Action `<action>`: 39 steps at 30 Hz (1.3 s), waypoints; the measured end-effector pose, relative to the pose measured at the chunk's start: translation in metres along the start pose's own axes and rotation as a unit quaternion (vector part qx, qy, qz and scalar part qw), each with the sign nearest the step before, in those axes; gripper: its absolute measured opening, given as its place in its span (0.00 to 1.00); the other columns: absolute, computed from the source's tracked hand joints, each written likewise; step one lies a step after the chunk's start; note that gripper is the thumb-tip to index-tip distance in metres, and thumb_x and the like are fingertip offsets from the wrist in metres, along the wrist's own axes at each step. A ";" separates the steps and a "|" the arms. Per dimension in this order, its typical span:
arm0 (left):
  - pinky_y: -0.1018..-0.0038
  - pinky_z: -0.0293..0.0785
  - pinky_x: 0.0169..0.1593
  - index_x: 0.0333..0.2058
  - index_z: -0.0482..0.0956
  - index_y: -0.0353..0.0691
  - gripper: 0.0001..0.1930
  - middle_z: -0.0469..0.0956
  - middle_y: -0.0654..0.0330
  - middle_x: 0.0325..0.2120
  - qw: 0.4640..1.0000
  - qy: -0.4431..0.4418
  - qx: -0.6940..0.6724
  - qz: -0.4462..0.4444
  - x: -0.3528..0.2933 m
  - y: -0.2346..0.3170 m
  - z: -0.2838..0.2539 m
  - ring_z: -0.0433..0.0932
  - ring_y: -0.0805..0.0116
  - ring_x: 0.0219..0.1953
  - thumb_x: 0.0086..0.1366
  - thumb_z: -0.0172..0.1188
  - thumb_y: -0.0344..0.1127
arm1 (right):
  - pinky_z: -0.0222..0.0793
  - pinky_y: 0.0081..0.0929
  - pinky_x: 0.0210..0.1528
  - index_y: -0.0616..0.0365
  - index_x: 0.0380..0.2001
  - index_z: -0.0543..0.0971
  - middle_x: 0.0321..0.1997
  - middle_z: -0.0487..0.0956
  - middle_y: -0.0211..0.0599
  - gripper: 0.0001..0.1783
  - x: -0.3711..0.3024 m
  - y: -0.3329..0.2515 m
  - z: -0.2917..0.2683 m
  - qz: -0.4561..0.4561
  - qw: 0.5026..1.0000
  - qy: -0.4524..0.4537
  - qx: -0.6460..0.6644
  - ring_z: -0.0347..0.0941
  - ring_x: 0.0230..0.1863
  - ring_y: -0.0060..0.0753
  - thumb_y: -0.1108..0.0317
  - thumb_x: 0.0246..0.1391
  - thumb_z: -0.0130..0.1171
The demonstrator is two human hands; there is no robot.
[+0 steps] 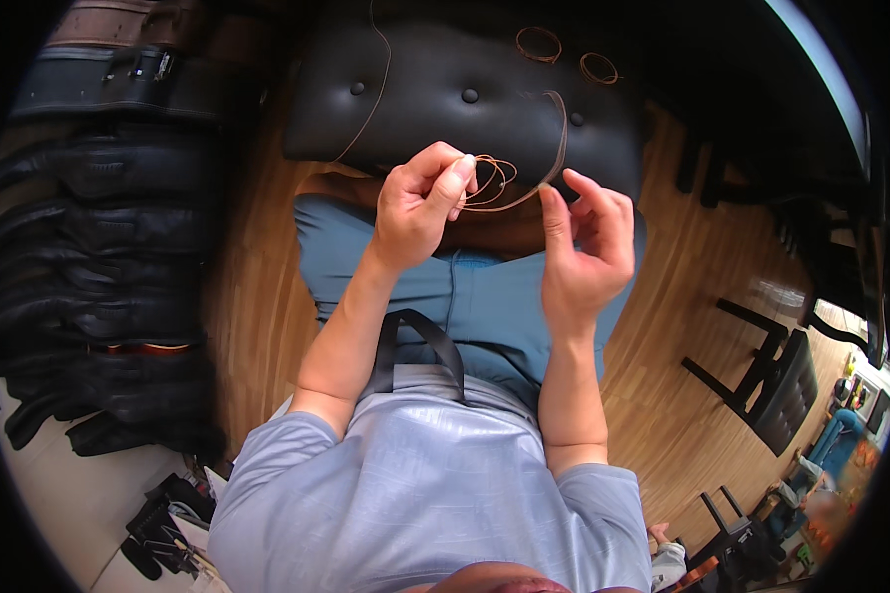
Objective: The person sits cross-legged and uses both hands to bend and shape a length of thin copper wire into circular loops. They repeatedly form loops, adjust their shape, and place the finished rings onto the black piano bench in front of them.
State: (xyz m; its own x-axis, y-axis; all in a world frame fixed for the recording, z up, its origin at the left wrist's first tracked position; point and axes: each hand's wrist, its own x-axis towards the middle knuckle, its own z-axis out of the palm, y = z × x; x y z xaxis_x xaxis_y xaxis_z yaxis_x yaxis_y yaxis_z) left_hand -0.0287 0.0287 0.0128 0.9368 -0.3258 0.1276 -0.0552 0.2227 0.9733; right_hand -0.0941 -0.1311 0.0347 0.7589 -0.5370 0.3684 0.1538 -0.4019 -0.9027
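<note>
In front of me, my left hand [420, 203] is closed, its thumb and forefinger pinching a small loose coil of thin copper-coloured wire [494, 161]. A length of that wire runs right from the coil to my right hand [588, 232]. There it passes between the thumb tip and forefinger, which seem to hold it lightly; the other fingers are curled. Beyond that hand the wire's free end curves up over the black bench and is blurred. Two more wire coils, a larger one [538, 44] and a smaller one [599, 68], lie at the bench's far right.
The black padded bench [425, 69] with buttons stands ahead of my knees. A single thin strand [386, 74] lies across its left part. Several black padded cases [129, 227] line the left. Black chairs [761, 376] stand at right on the wooden floor [663, 326]; another person's hand [660, 534] shows lower right.
</note>
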 end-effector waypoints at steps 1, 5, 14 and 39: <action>0.81 0.64 0.26 0.31 0.76 0.36 0.10 0.70 0.68 0.19 0.999 0.010 0.045 0.019 -0.004 -0.001 0.000 0.64 0.83 0.20 0.73 0.51 0.31 | 0.66 0.12 0.26 0.62 0.44 0.84 0.36 0.78 0.31 0.16 0.003 -0.007 -0.005 0.016 0.999 -0.035 0.000 0.72 0.28 0.15 0.77 0.50 0.73; 0.81 0.63 0.26 0.32 0.77 0.35 0.08 0.74 0.66 0.22 0.991 0.008 0.122 0.061 -0.016 0.001 -0.003 0.66 0.82 0.21 0.72 0.53 0.29 | 0.79 0.19 0.38 0.62 0.49 0.82 0.38 0.81 0.35 0.21 -0.001 -0.013 0.002 0.082 0.982 -0.150 0.084 0.80 0.34 0.22 0.78 0.49 0.72; 0.78 0.61 0.21 0.32 0.78 0.34 0.03 0.74 0.63 0.18 0.977 -0.033 0.172 0.120 -0.028 0.003 0.011 0.65 0.78 0.17 0.65 0.59 0.27 | 0.80 0.24 0.47 0.64 0.51 0.80 0.46 0.84 0.41 0.20 -0.021 -0.011 0.026 0.134 0.969 -0.067 0.194 0.83 0.45 0.31 0.81 0.54 0.65; 0.71 0.67 0.25 0.30 0.77 0.37 0.02 0.73 0.59 0.17 0.937 -0.045 0.281 0.202 -0.027 0.002 0.029 0.70 0.64 0.18 0.60 0.62 0.24 | 0.79 0.22 0.48 0.67 0.45 0.80 0.41 0.84 0.39 0.10 -0.019 0.000 0.025 0.177 0.948 -0.069 0.256 0.82 0.43 0.26 0.80 0.59 0.62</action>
State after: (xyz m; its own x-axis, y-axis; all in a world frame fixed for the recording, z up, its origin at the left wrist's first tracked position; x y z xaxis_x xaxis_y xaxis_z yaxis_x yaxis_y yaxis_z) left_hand -0.0643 0.0115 0.0166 0.7687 -0.4008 0.4984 -0.5961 -0.1666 0.7854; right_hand -0.0925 -0.1029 0.0220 0.8901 -0.4553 0.0209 0.1334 0.2165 -0.9671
